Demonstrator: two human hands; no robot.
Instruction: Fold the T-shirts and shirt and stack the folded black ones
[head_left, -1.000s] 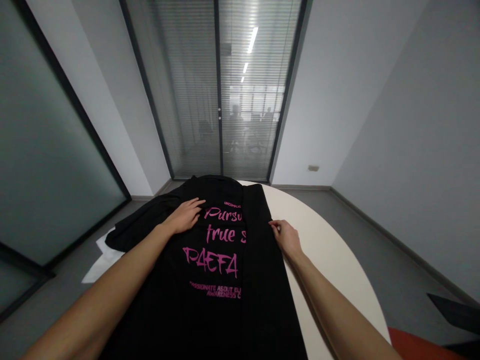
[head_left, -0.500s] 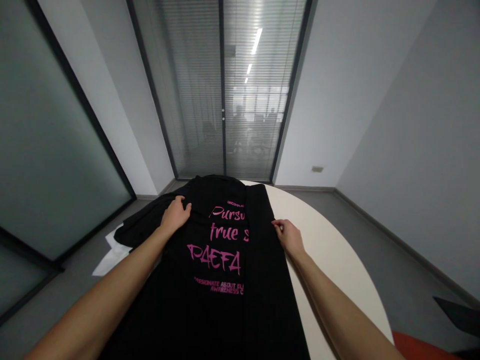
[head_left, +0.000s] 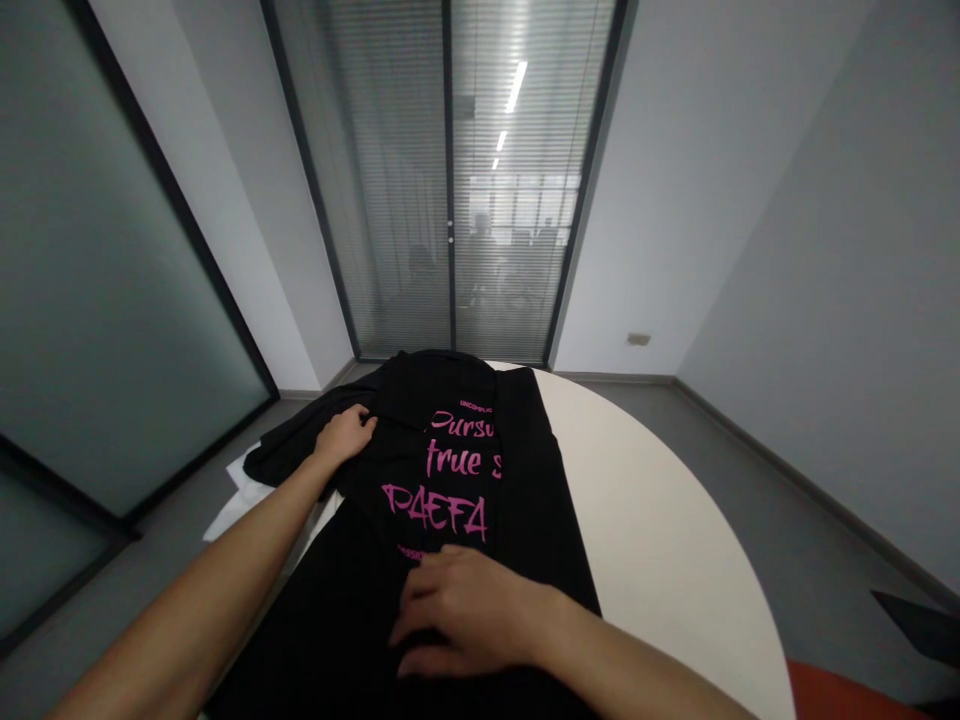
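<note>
A black T-shirt (head_left: 525,480) with pink lettering lies spread over the round table, its right side folded inward so that the print is cut off. At the shirt's left side, my left hand (head_left: 345,436) pinches the fabric, and a crease runs from its fingertips across the first pink line. My right hand (head_left: 469,605) is over the lower middle of the shirt, fingers apart and bent, hiding most of the bottom lettering. Whether its fingertips touch the cloth I cannot tell.
The white round table (head_left: 660,510) curves away on the right. Something white (head_left: 238,505) sticks out beneath the shirt on the left. A red surface (head_left: 840,690) shows at lower right. Glass panels with blinds (head_left: 450,180) stand beyond the table.
My right hand has left the shirt's right edge and moved left and nearer to me. My left hand has shifted slightly closer, closing on the fabric; a crease now covers part of the lettering.
</note>
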